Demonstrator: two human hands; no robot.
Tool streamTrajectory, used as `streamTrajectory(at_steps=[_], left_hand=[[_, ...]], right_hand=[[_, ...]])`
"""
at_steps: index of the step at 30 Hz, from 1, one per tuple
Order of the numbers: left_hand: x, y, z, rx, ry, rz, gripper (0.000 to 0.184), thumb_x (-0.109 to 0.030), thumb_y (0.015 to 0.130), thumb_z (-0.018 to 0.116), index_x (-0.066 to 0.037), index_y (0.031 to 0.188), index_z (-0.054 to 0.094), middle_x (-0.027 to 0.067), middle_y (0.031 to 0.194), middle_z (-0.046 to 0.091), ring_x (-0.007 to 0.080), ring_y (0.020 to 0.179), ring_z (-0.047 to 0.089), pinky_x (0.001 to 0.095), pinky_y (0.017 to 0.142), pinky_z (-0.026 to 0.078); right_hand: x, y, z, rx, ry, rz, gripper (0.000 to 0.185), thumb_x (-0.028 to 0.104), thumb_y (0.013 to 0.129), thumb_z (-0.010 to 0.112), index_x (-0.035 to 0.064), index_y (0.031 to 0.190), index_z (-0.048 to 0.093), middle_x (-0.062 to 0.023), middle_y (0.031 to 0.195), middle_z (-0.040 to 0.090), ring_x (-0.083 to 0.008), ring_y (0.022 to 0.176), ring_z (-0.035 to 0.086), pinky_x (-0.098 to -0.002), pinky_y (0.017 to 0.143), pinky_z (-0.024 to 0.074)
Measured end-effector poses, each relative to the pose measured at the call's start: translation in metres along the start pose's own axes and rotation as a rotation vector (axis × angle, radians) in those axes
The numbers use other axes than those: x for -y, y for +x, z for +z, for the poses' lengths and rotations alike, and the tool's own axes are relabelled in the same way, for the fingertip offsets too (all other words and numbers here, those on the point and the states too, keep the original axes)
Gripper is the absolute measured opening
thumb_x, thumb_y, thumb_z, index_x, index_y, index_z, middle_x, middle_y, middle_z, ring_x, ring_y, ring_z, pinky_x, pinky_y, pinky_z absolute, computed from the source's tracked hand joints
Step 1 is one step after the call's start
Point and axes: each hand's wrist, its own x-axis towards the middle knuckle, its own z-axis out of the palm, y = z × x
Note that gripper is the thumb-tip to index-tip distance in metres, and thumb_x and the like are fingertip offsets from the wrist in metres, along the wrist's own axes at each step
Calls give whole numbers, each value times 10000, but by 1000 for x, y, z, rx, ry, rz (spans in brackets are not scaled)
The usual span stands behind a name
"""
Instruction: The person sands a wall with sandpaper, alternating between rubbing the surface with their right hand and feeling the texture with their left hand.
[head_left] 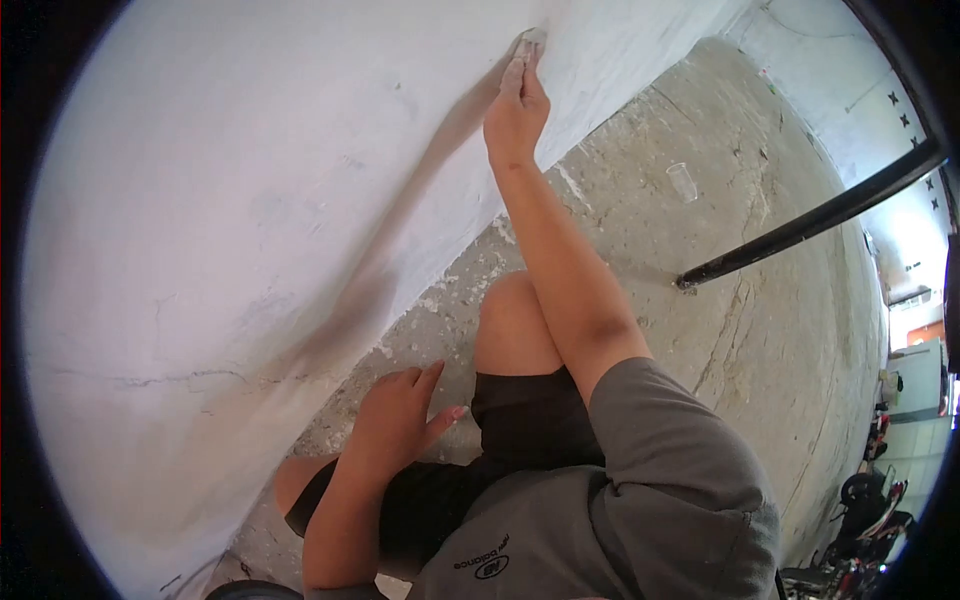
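Note:
My right hand (516, 115) reaches far up to the white wall (250, 180), its fingers pressed together against the surface. The fingertips look pale and dusty. Something small and whitish may be under them, but I cannot make out what it is. My left hand (395, 418) hangs low near my knees, with the thumb apart from the fingers and nothing visible in it. It is close to the foot of the wall. A thin crack (190, 376) runs across the lower left part of the wall.
A rough, stained concrete floor (740, 330) stretches to the right. A clear plastic cup (682, 182) lies on it. A black pole (810, 225) slants down to the floor beside me. Motorbikes (870, 520) stand at the far lower right.

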Motion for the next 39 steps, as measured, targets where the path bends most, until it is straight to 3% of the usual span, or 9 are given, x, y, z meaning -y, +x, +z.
streamTrajectory(at_steps=[3,8,14,16,20,22,29,31,39], left_hand=[[-2,-2,3,-57,10,41,602,-395,892,723,5,1323,593,199,1003,661,403,947,641,471,856,517],[-7,-4,6,-22,-9,-15,638,-385,882,759,4,1354,578,216,1082,695,402,1018,663,461,895,520],[-12,-10,7,-33,-16,-27,638,-373,876,769,12,1350,582,215,1097,695,399,1044,661,461,908,517],[-13,-11,9,-34,-15,-25,640,-368,874,771,11,1353,580,216,1102,694,398,1046,660,460,908,517],[-14,-10,7,-13,-35,-28,651,-366,872,773,9,1364,571,222,1120,690,396,1052,659,459,916,517],[-9,-10,11,-39,-35,11,645,-386,883,754,17,1353,573,230,1105,681,408,1032,652,466,898,519],[-6,-7,6,-54,-17,49,659,-400,890,735,33,1353,556,238,1064,668,418,994,643,479,882,517],[-8,-6,1,-30,-24,15,655,-389,886,746,18,1363,555,226,1080,681,414,1021,646,475,898,514],[2,-1,-6,38,-28,-9,668,-392,886,747,2,1382,534,213,1077,688,407,1033,648,477,901,513]], right_hand=[[3,-11,-2,10,-14,39,452,190,1088,445,-71,1456,475,-241,1551,440,-312,1507,331,-343,1215,279],[20,-23,-9,81,75,133,440,179,1080,456,-68,1442,493,-247,1532,462,-318,1492,357,-334,1202,297],[20,-34,-2,46,98,79,423,157,1076,472,-64,1436,500,-278,1531,440,-323,1481,369,-333,1190,319],[29,-36,-2,93,105,180,424,154,1073,479,-71,1433,497,-288,1543,410,-338,1487,348,-345,1204,306],[33,-39,2,90,62,111,424,134,1069,474,-81,1435,485,-298,1546,393,-358,1490,330,-360,1215,300],[31,-40,4,95,-64,84,455,181,1092,463,-59,1478,444,-244,1571,408,-291,1494,359,-327,1205,297],[19,-38,15,44,-19,80,450,160,1084,465,-74,1469,450,-264,1575,389,-304,1509,325,-316,1203,283],[16,-32,14,19,-29,23,474,141,1079,437,-107,1481,396,-305,1568,360,-374,1513,277,-371,1222,271],[-5,1,7,-58,21,95,455,162,1080,445,-108,1445,460,-276,1565,393,-332,1509,318,-347,1228,260]])
